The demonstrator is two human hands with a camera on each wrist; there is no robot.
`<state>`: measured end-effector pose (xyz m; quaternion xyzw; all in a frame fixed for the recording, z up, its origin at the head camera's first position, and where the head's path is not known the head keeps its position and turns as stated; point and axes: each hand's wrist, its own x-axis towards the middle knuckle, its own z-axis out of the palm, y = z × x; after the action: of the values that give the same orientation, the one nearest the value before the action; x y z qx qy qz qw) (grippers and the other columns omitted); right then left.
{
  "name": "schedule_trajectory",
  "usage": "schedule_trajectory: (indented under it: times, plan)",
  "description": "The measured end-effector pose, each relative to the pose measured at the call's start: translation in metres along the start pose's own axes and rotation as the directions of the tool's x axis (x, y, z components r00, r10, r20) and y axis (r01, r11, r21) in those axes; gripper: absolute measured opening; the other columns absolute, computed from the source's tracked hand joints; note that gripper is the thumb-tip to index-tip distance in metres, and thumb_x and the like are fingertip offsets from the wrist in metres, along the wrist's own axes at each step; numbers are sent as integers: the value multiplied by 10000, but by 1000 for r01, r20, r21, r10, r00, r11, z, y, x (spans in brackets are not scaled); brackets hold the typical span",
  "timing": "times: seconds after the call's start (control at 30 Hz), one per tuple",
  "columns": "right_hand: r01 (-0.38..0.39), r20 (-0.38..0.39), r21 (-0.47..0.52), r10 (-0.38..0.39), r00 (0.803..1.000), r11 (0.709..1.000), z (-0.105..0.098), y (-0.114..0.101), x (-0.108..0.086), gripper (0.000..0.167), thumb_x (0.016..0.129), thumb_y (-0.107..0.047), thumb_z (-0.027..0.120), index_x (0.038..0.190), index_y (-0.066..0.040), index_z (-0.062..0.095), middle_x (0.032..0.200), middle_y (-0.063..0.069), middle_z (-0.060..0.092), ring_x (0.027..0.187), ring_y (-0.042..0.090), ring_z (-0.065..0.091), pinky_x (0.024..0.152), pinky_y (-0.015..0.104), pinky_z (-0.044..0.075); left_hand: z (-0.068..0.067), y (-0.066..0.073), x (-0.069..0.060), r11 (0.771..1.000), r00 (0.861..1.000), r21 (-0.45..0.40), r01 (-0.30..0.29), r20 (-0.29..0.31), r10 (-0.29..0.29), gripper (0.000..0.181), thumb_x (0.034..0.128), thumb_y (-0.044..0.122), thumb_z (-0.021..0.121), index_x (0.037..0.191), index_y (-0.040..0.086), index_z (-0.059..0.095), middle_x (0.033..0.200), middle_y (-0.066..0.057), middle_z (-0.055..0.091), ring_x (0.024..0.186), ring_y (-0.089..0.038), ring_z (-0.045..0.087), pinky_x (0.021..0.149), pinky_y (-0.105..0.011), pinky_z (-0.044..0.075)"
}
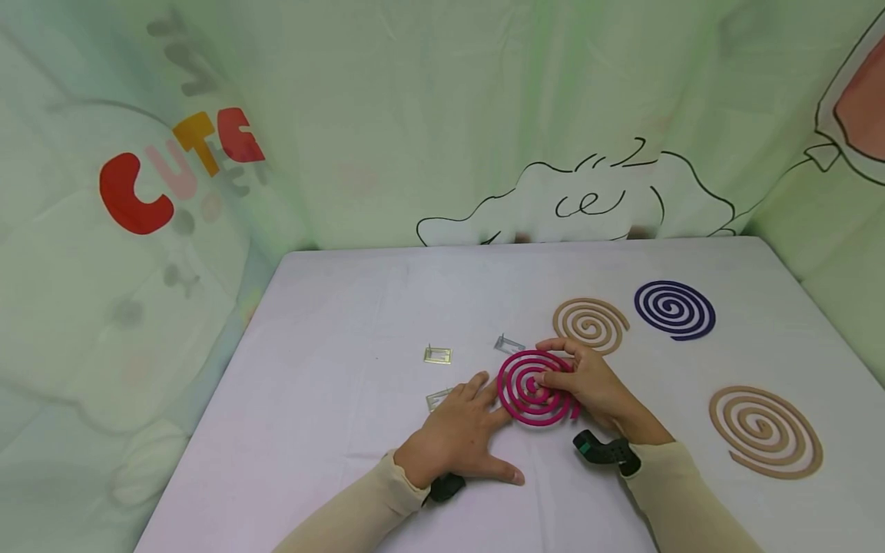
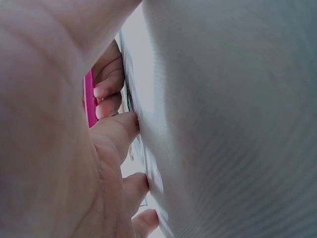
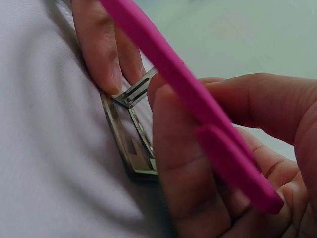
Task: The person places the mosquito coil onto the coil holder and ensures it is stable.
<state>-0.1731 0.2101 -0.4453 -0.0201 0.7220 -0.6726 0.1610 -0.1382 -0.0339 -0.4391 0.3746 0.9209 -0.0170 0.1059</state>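
My right hand (image 1: 598, 388) grips a pink mosquito coil (image 1: 531, 385) between thumb and fingers, tilted just above the table. Beneath the coil in the right wrist view, a metal coil stand (image 3: 118, 136) lies on the cloth with its narrow tab raised. Fingertips of my left hand (image 1: 459, 438) touch the stand's edge there; the coil hides part of this in the head view. That left hand is spread palm down, fingers mostly straight. Partly under its fingers is another metal stand (image 1: 435, 399). The left wrist view catches the pink coil (image 2: 89, 99) edge-on.
Beyond the hands lie a gold-toned stand (image 1: 439, 362) and a silver stand (image 1: 508, 349). To the right are a tan coil (image 1: 589, 326), a dark blue coil (image 1: 671, 306) and a larger-looking tan coil (image 1: 763, 428). A white cloth covers the table (image 1: 332, 369); printed curtains (image 1: 415, 115) surround it.
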Motion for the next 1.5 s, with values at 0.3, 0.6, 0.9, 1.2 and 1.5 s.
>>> schedule_trajectory:
  times: [0.3,0.6,0.9,1.2,1.5]
  plan:
    - [0,-8,-44,0,1000,999,0,1,0,591,968,-29,717,1475,53,425,1092,212,741,845,175,747,770,291,627,-2,0,-1,1000,1000,1,0,6,0,1042,782,903,582,1644,389,304,1720,-52,255,1587,-326,202,1232,-474,317]
    - [-8,-27,-68,6,1000,998,2,0,0,598,955,-53,744,1466,35,445,1222,285,699,912,205,749,790,312,628,-2,1,-2,1000,1000,5,2,6,-2,1038,784,909,570,1643,391,304,1719,-51,256,1585,-321,205,1230,-472,319]
    - [-18,-42,-66,15,999,998,3,-2,0,603,942,-56,758,1458,32,458,1287,296,668,946,210,741,805,318,627,-3,0,-1,1000,1000,6,3,8,-3,1042,788,901,577,1648,385,294,1723,-52,243,1589,-322,195,1236,-470,309]
    - [-31,-32,-116,27,999,993,0,-1,-2,624,931,-119,794,1457,17,486,1259,262,694,982,222,732,827,313,623,-2,2,-1,1000,1000,-7,2,6,-2,1037,792,889,590,1648,380,299,1720,-52,252,1586,-328,204,1235,-473,312]
    - [-28,-20,-138,26,999,990,-2,-3,-6,628,929,-129,797,1466,16,504,1218,229,724,966,203,731,810,280,618,-6,3,-2,1000,999,-18,23,26,-23,1040,821,860,593,1652,301,318,1727,-60,237,1589,-320,208,1229,-458,330]
